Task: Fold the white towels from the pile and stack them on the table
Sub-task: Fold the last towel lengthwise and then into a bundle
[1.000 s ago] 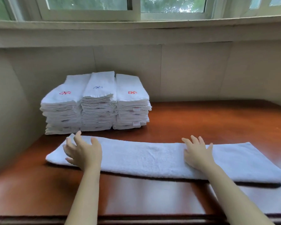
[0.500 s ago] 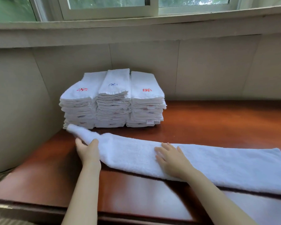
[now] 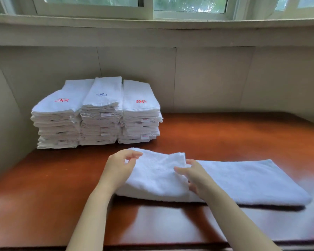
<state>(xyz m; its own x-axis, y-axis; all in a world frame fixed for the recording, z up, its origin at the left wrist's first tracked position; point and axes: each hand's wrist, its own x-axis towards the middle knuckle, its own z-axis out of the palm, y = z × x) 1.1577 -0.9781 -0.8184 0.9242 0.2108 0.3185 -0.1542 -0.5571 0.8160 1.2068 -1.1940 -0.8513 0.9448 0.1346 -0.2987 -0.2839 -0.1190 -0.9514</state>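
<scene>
A long white towel lies across the brown wooden table, its left end doubled over onto itself. My left hand grips that folded-over left end, fingers curled round its edge. My right hand pinches the flap's right edge near the towel's middle, thumb on top. Behind them, against the wall, stand three side-by-side stacks of folded white towels, the top ones bearing red or blue embroidered marks.
A panelled wall runs along the table's back and left side, with a window sill above. Bare tabletop shows left of my hands and behind the towel on the right. The table's front edge runs along the bottom of the view.
My left hand lifted the towel's left end and carried it rightward over the towel. My right hand shifted from pressing flat on the towel to pinching the flap's edge.
</scene>
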